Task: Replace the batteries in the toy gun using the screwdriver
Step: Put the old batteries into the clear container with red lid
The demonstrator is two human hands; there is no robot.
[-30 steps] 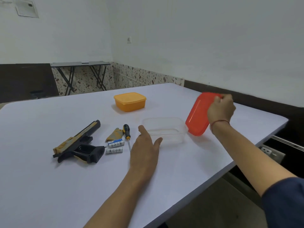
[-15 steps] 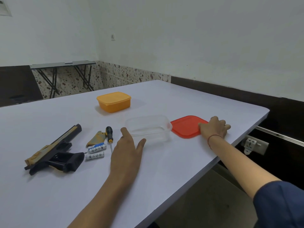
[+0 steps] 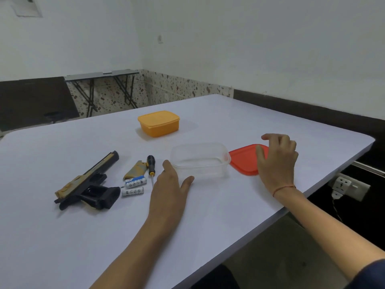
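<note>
A black and tan toy gun (image 3: 87,182) lies on its side at the left of the white table (image 3: 83,236). Beside it lie a tan battery cover (image 3: 134,168), several white batteries (image 3: 134,186) and a screwdriver (image 3: 151,165) with a black and yellow handle. My left hand (image 3: 169,188) rests flat on the table, fingers apart, touching the near left corner of a clear plastic container (image 3: 201,161). My right hand (image 3: 277,161) hovers open just above a red lid (image 3: 243,161) lying flat to the right of the container.
A closed orange box (image 3: 158,123) stands farther back on the table. The table's right edge runs diagonally close to my right arm. A power socket (image 3: 343,186) sits below that edge. A folding table (image 3: 102,74) stands by the far wall.
My right hand laid the red lid flat on the table to the right of the clear container, let go and lifted off it. My left hand stayed by the container.
</note>
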